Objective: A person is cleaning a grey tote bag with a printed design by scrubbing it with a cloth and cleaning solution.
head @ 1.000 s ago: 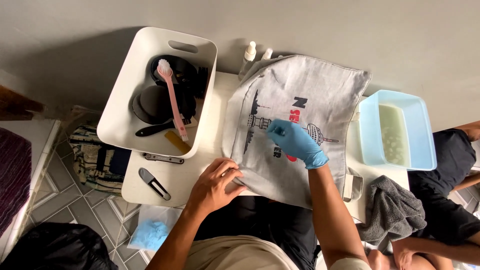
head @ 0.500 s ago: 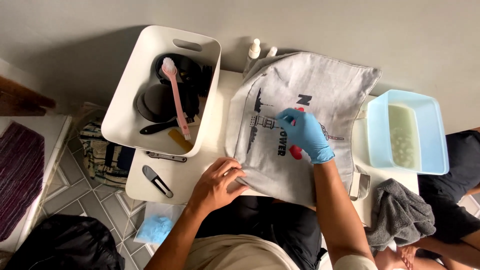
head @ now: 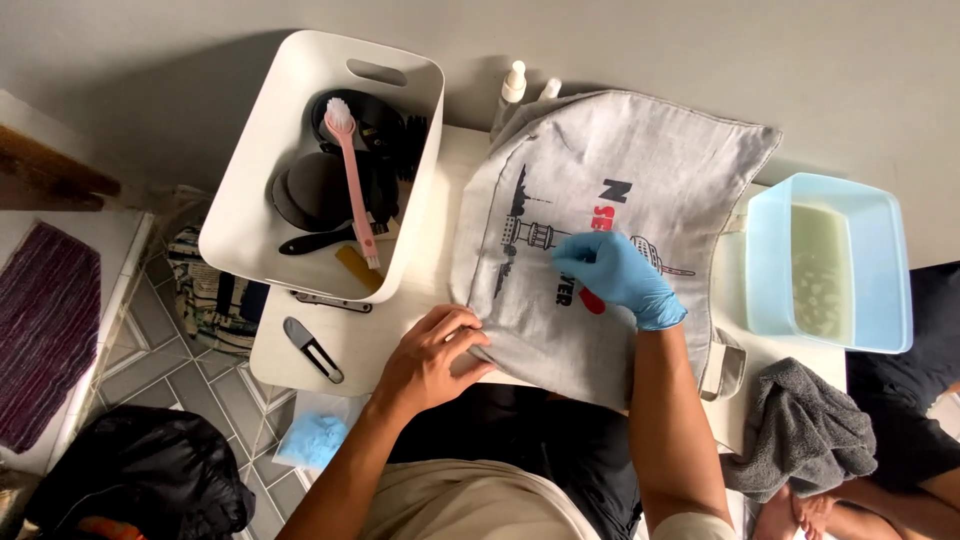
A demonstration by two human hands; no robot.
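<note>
A light grey cloth bag (head: 640,170) with a dark and red print lies spread over a small white table (head: 370,340). My bare left hand (head: 432,358) presses down on the bag's near left corner, fingers curled over the edge. My right hand (head: 612,274), in a blue glove, rests on the printed middle of the bag with fingers pinched together; whatever it may hold is hidden.
A white bin (head: 300,160) at the left holds a pink brush (head: 350,175) and dark tools. Small black clippers (head: 310,348) lie on the table. A pale blue tub (head: 830,265) of cloudy liquid stands at the right, a grey towel (head: 800,430) below it. Two spray bottles (head: 512,85) stand behind.
My gloved right hand has shifted slightly over the print. My left hand stays on the bag's corner. The camera view has drifted a little.
</note>
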